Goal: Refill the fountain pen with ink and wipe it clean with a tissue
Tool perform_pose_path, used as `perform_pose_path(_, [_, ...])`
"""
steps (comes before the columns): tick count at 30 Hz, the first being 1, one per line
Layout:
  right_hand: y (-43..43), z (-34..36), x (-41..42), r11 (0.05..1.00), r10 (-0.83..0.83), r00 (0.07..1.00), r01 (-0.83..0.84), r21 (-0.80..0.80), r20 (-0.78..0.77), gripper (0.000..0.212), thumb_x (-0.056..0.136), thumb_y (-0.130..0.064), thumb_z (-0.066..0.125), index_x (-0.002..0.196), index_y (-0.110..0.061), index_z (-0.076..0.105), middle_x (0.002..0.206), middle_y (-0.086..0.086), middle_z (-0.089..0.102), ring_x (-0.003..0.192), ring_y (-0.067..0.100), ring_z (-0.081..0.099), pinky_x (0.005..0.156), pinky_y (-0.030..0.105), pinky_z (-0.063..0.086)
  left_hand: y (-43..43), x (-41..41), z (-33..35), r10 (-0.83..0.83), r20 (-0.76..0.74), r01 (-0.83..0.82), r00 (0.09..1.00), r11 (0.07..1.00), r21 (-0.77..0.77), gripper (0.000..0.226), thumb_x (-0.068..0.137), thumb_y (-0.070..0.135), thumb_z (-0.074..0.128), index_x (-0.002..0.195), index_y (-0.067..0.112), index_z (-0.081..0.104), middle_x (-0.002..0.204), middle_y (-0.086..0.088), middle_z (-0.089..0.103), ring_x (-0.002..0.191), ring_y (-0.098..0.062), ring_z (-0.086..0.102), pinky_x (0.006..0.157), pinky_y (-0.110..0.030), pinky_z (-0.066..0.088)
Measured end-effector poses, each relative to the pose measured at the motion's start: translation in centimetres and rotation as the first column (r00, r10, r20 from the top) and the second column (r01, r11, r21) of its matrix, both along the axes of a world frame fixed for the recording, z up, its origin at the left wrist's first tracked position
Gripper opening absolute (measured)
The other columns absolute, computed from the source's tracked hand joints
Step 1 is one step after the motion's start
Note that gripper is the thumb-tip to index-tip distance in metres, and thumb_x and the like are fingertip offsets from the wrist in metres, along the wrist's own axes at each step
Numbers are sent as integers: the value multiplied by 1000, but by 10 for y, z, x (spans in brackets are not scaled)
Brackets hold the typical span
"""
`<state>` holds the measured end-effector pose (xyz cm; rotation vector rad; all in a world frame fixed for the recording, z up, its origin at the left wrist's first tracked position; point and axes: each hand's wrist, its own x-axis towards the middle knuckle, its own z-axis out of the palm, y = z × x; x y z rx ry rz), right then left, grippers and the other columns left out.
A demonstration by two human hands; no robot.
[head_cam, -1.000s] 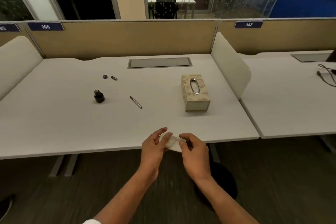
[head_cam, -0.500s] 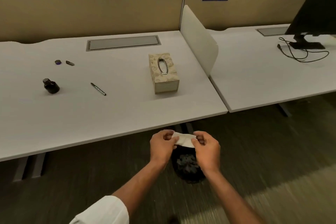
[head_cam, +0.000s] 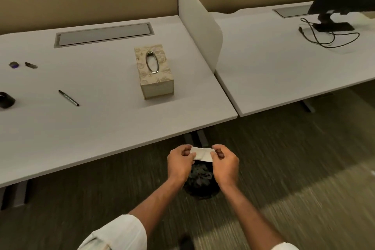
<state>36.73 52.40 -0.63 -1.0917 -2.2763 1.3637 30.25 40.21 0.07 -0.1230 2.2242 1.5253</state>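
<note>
both hands pinch one folded white tissue (head_cam: pixel 202 154) low in the frame's centre: left hand (head_cam: pixel 179 163) grips its left end, right hand (head_cam: pixel 225 163) its right end, above a dark bin (head_cam: pixel 200 185) on the floor. on the desk (head_cam: pixel 101 128), the pen (head_cam: pixel 68 98) lies at left centre, the ink bottle (head_cam: pixel 6 99) at the left edge, the tissue box (head_cam: pixel 154 71) upper centre.

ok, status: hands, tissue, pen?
Both hands, left and right, pinch folded tissue over bin. Pen lies on desk, untouched. Nothing in the way.
</note>
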Motion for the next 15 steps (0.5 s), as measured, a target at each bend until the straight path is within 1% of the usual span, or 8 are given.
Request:
perform_pose_path(4, [16,-18,-6,1000,2,1000,-2,8,19,20,93,-14,67,107,-29,70,96,-14,69,87,0,66,53,6,49,17,-6,-18,-35,26,35,999,999,-11,39,99,8,63,138,12,61,126,-4,69,109,-13,67,91,-34,62])
perform_pose_path(6, [25,-30,-10,1000,1,999,-1,-1,38,21,94,-15,67,110,-28,69,99,-12,68,90,3,67,54,7,50,24,-9,-26,-89,75,88,993,996,11,45,100,6,60,144,10,54,140,-7,63,123,-17,63,99,-36,59])
perform_pose_path(8, [34,-46,-12,1000,3,997,-2,-21,75,26,95,-15,66,120,-22,67,108,-7,68,99,8,66,65,9,50,29,-13,-36,-174,129,174,976,985,11,53,102,6,56,153,10,42,156,-8,50,141,-22,50,113,-40,48])
perform_pose_path(10, [42,-61,-12,999,-18,994,23,-45,107,35,95,-14,66,130,-16,62,121,1,67,110,14,64,80,18,52,32,-16,-46,-249,191,256,950,966,-17,62,104,9,53,160,10,26,166,-9,34,152,-26,35,122,-42,34])
perform_pose_path(11, [47,-70,-11,998,-36,993,41,-47,115,38,95,-13,65,133,-13,61,125,5,67,114,18,63,87,24,52,32,-18,-53,-264,219,277,939,960,-30,63,105,10,52,161,9,22,167,-10,31,153,-28,32,123,-38,32])
perform_pose_path(12, [48,-75,-9,998,-46,991,52,-45,126,38,96,-11,65,134,-11,61,127,8,66,117,21,62,91,28,52,30,-19,-58,-275,241,291,931,956,-32,61,105,10,52,160,7,24,166,-12,33,151,-28,34,119,-32,33])
perform_pose_path(13, [49,-82,-5,998,-54,990,60,-38,133,37,96,-11,64,133,-10,62,128,11,66,117,23,62,94,32,52,26,-19,-64,-286,248,304,925,952,-33,57,105,9,51,158,6,29,162,-13,39,147,-27,40,110,-27,36])
perform_pose_path(15, [49,-91,2,997,-63,988,68,-26,138,33,95,-9,64,129,-7,64,125,14,68,114,25,64,91,30,52,17,-18,-73,-305,240,320,921,947,-25,49,105,6,49,153,4,39,156,-15,47,134,-19,49,97,-26,41])
